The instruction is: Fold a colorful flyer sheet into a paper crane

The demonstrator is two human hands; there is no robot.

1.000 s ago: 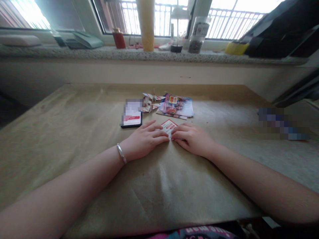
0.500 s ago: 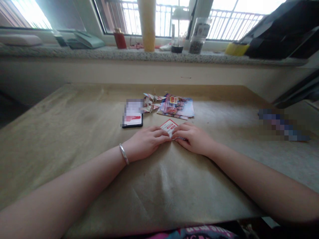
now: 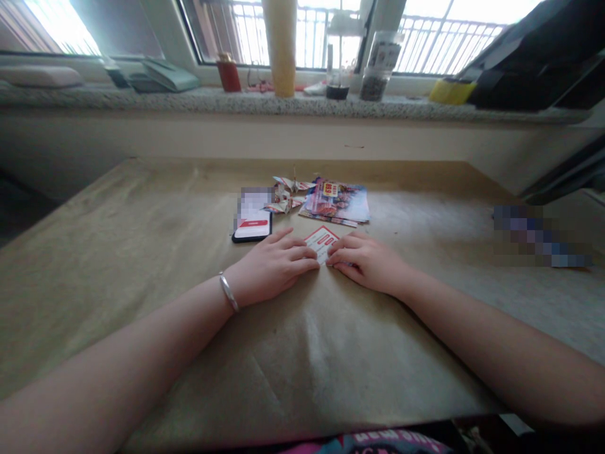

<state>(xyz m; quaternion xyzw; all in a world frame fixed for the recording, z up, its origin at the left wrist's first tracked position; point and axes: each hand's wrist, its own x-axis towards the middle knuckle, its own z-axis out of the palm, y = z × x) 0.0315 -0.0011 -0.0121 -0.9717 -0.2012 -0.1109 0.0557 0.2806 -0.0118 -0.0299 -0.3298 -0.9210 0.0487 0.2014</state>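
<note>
A small square of folded paper [image 3: 321, 242], white with red print and a red border, lies on the table with one corner pointing away from me. My left hand [image 3: 274, 266], with a silver bracelet at its wrist, rests flat with fingers stretched out, their tips on the paper's left side. On the right side, the thumb and bent fingers of my right hand [image 3: 368, 260] pinch the paper's edge; part of that edge is hidden beneath them. Beyond the hands, several folded paper figures [image 3: 286, 205], pointed like cranes, sit beside a stack of colourful printed sheets [image 3: 347, 205].
A phone [image 3: 253, 233] lies left of the paper figures, near my left fingers. A blurred, dark-blue item [image 3: 543, 239] is at the table's right side. Bottles, a red container [image 3: 229, 74] and a yellow object [image 3: 451, 91] line the stone windowsill [image 3: 189, 104] behind the table [image 3: 142, 252].
My left hand has slid slightly left and its fingers have straightened and spread, showing more of the paper. My right hand stays at the paper's right edge.
</note>
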